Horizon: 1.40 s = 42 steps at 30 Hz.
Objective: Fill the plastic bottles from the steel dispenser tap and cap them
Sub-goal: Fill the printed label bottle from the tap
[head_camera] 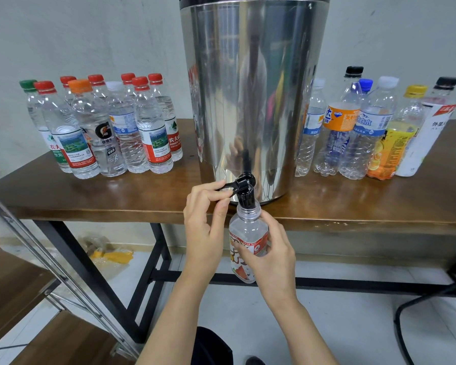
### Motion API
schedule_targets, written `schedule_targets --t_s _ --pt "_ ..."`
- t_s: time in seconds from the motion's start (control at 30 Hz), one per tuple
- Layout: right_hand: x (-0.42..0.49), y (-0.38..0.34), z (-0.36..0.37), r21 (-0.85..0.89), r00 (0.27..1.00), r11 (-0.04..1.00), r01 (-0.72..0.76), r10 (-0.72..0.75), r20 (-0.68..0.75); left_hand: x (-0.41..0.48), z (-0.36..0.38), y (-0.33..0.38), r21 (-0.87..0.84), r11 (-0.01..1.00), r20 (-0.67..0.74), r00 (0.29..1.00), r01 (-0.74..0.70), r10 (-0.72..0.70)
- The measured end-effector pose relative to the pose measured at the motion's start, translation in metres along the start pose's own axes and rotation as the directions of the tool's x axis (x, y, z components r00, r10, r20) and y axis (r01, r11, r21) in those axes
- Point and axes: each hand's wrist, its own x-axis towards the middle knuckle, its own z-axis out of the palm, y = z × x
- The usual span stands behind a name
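A tall steel dispenser [253, 88] stands on the wooden table [366, 204], its black tap [245, 192] hanging over the front edge. My left hand [206, 219] pinches the tap's black lever [225, 187] between thumb and fingers. My right hand [271, 254] grips an uncapped clear bottle [245, 238] with a red and white label, held upright with its mouth right under the spout. Water fills much of the bottle.
Several capped, water-filled bottles [103, 127] cluster on the table left of the dispenser. Several capped bottles that look empty [366, 127] stand to its right. A metal rack [37, 272] is at lower left, a chair base [432, 312] at lower right.
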Motion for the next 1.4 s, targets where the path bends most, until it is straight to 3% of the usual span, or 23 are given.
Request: schedule_targets --t_s 0.7,1.17,1.4 --pt "-0.001 0.001 0.0 -0.009 1.0 1.0 -0.001 0.001 0.005 0.001 -0.008 0.004 0.069 0.998 0.037 0.999 -0.012 0.009" --pt "0.0 0.001 -0.002 -0.001 1.0 1.0 -0.008 0.008 0.016 0.019 -0.023 -0.005 0.185 0.949 0.142 0.963 -0.254 0.23" --pt "0.002 0.003 -0.005 -0.01 1.0 1.0 -0.006 0.006 0.025 0.057 -0.026 0.015 0.287 0.844 0.266 0.884 -0.452 0.383"
